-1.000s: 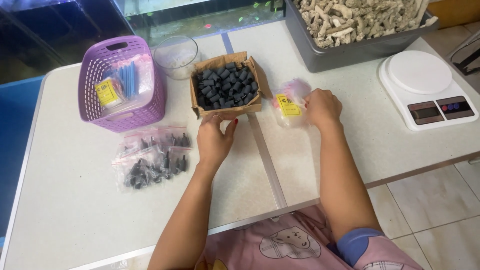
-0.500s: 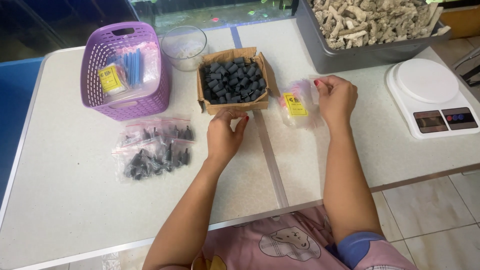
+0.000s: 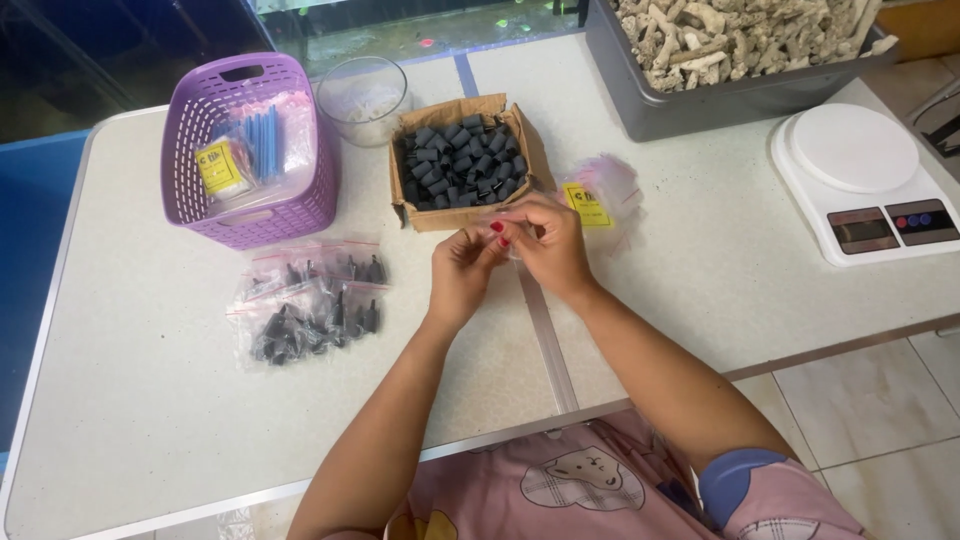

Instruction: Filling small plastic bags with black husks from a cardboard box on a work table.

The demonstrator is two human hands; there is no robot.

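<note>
Stretching across most of the view, the pale speckled worktop (image 3: 150, 400) keeps a broad bare area along its near edge and toward its near left corner, with a metal seam running front to back down its middle. At the far right corner sits a grey tub (image 3: 700, 100) heaped with rough, pale, branching pieces; a white digital scale (image 3: 860, 180) lies near the right edge. A purple slatted plastic basket (image 3: 190, 200) stands toward the far left, a clear round bowl (image 3: 362, 98) just beside it. Near the far edge at the centre, an open cardboard box (image 3: 455, 210) holds small black cylinders packed close. Clear zip bags of black pieces (image 3: 310, 305) lie left of centre. A small clear bag with a yellow label (image 3: 592, 200) rests just right of the box.

Both hands meet just in front of the box, at the seam. The left hand (image 3: 462, 272) and right hand (image 3: 545, 240) pinch together, fingertips touching, on something small and clear; what exactly they grasp cannot be told. Half a second ago the right hand lay on the labelled bag and the left hovered apart in front of the box.
</note>
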